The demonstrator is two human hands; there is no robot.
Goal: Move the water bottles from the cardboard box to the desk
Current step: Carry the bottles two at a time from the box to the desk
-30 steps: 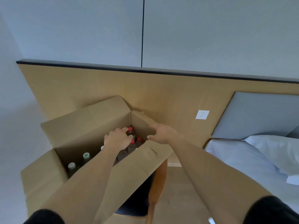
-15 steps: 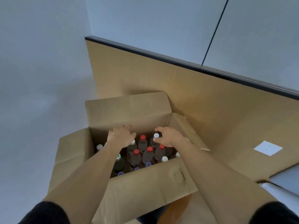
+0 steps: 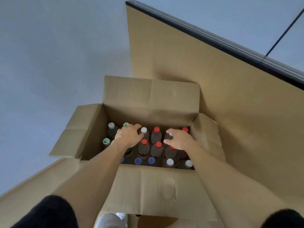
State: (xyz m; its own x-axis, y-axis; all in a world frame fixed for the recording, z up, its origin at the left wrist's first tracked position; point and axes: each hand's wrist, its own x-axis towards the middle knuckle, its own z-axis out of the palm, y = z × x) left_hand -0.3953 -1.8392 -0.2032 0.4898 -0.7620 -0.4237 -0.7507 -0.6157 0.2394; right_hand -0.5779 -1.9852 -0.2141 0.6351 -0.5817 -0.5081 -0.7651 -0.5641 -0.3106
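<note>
An open cardboard box [image 3: 151,96] stands below me with its flaps spread, packed with several upright bottles that have red, white, green and blue caps. My left hand [image 3: 129,135] reaches into the box's left half. Its fingers lie beside a white-capped bottle [image 3: 144,130] and its thumb is near that bottle's shoulder. My right hand [image 3: 180,139] is over the right half, fingers curled on another white-capped bottle [image 3: 169,134] whose cap is partly covered. Red-capped bottles [image 3: 156,130] stand between the hands. No desk is in view.
A tan wooden wall panel [image 3: 230,104] with a dark top edge rises behind and to the right of the box. A grey wall [image 3: 49,63] fills the left. The box's near flap [image 3: 156,191] hangs toward me, with a bit of orange chair [image 3: 156,222] under it.
My view has swung left and down, so the box interior shows fully. Both hands have lowered onto the bottle tops; the right hand has settled on a white-capped bottle.
</note>
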